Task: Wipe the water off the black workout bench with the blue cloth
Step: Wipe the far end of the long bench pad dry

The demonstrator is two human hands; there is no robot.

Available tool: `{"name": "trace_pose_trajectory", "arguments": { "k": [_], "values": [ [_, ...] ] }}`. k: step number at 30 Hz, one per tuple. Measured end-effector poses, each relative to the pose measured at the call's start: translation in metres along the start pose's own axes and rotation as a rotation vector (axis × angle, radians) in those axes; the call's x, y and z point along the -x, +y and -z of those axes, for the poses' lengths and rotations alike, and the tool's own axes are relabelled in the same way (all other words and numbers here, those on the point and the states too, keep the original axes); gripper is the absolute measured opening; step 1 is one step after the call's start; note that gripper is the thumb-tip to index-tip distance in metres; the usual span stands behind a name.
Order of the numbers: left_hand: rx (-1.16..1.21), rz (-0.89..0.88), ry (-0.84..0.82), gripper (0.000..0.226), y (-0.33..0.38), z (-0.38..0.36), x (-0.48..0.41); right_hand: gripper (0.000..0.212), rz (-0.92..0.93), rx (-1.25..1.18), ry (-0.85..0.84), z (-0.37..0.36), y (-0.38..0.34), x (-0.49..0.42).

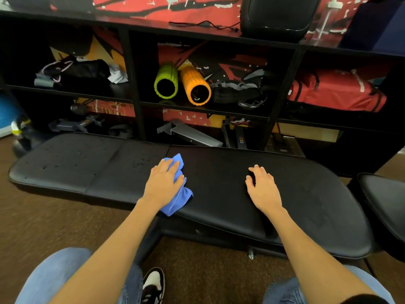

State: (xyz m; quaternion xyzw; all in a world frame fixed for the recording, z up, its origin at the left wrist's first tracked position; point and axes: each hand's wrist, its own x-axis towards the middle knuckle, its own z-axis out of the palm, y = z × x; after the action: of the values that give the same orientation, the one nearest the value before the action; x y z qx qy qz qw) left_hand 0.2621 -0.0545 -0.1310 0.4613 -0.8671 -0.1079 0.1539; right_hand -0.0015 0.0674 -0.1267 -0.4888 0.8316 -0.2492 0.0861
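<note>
Dim indoor light, edges bowed, perhaps blurred.

Black bench (pixel 219 183): blue cloth (pixel 178 199) mid-top, water droplets (pixel 138 164) left.

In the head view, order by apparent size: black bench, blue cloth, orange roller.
1. black bench.
2. blue cloth and orange roller: look alike; the left hand hides part of the cloth, so unranked.

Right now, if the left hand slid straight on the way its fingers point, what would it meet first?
The left hand, on the blue cloth, would cross bare black workout bench, then probably reach the shelf unit; depth is unclear. The water drops lie leftward.
</note>
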Motion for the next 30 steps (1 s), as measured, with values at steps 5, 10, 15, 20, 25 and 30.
{"name": "trace_pose_trajectory", "arguments": {
  "k": [5,10,15,20,25,30],
  "values": [
    [0.125,-0.043,0.048,0.048,0.006,0.014,0.054,0.042,0.009,0.010,0.015,0.005,0.000,0.002],
    [0.108,-0.082,-0.016,0.050,-0.010,0.018,0.068,0.042,0.016,0.032,0.003,0.003,-0.001,0.002],
    [0.042,0.019,0.000,0.046,0.004,0.015,0.024,0.042,0.018,0.045,0.003,0.001,-0.004,0.002],
    [0.059,0.069,0.030,0.042,0.010,0.004,-0.010,0.043,-0.005,0.022,-0.027,0.000,-0.004,0.003],
    [0.150,0.063,0.061,0.046,0.011,0.000,0.011,0.043,-0.002,0.024,-0.028,0.003,-0.007,0.003],
    [0.168,0.023,0.104,0.047,0.021,0.001,0.055,0.043,0.011,0.032,-0.025,0.002,-0.006,0.002]
  ]
}}
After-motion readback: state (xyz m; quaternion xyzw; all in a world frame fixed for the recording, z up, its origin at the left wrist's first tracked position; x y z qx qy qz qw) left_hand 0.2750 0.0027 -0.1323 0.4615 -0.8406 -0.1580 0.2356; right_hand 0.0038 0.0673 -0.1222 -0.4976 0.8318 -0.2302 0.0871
